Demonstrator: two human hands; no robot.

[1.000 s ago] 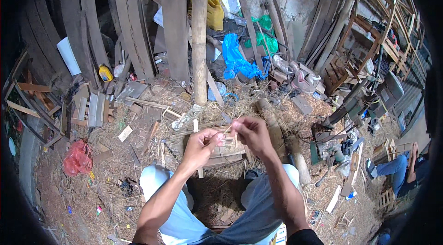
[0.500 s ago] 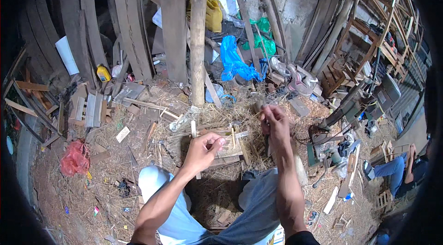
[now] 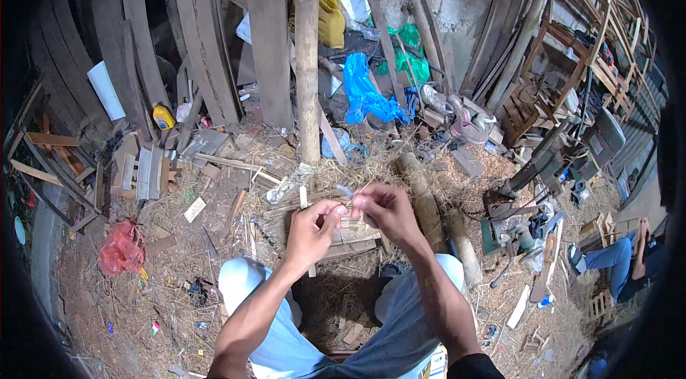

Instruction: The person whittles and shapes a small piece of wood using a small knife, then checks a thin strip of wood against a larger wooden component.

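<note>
My left hand (image 3: 313,230) is closed in a pinch between my knees, thumb against fingertips. What it pinches, if anything, is too small to tell. My right hand (image 3: 389,213) is closed as well, its fingertips almost meeting those of the left. A small pale, blurred piece (image 3: 344,190) shows at the right fingertips; its kind is unclear. Beneath both hands lies a low wooden board (image 3: 350,247), partly hidden by them. A thin light wooden strip (image 3: 304,197) stands out beside my left hand and passes behind it.
Logs (image 3: 423,197) lie right of the board. A wooden post (image 3: 308,57) rises beyond it. Blue plastic (image 3: 368,90) and shoes (image 3: 468,122) lie farther back. A red bag (image 3: 121,247) sits left on the straw-strewn ground. Another person (image 3: 622,257) sits at far right, near a metal machine (image 3: 518,236).
My right hand has come down and left, from near the log to my left hand's fingertips. The left hand has shifted slightly. The pale piece now shows between them.
</note>
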